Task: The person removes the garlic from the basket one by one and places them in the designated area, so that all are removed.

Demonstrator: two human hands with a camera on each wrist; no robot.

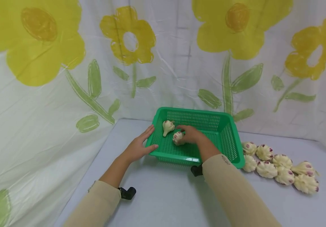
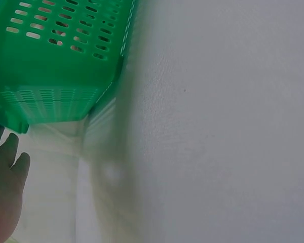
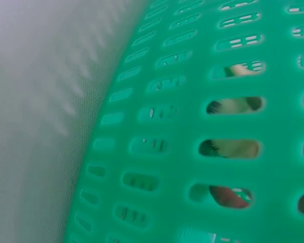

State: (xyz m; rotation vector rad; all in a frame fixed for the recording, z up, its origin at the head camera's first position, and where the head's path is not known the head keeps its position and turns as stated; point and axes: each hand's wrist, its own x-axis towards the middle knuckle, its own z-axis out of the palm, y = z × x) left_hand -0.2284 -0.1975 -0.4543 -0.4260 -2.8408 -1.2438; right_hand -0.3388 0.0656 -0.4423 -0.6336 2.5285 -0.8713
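Note:
A green plastic basket [image 1: 185, 159] with slotted walls stands on the table in the head view. My left hand [image 1: 135, 148] rests against its left rim, fingers straight along the edge and thumb at the front corner. In the left wrist view, fingers of that hand [image 2: 7, 187] touch the basket's rim [image 2: 12, 119]. Inside the basket, my right hand [image 1: 192, 135] holds a white garlic bulb [image 1: 177, 138] with purple streaks. Another garlic bulb [image 1: 168, 126] lies just left of it. The right wrist view shows mostly the slotted basket wall [image 3: 192, 126], with the hand and bulb only glimpsed through it.
To the right of the basket, several garlic bulbs [image 1: 266, 169] lie in two rows on the pale table [image 1: 168, 201]. A white curtain [image 1: 168, 85] with yellow flowers hangs behind the table and along its left side.

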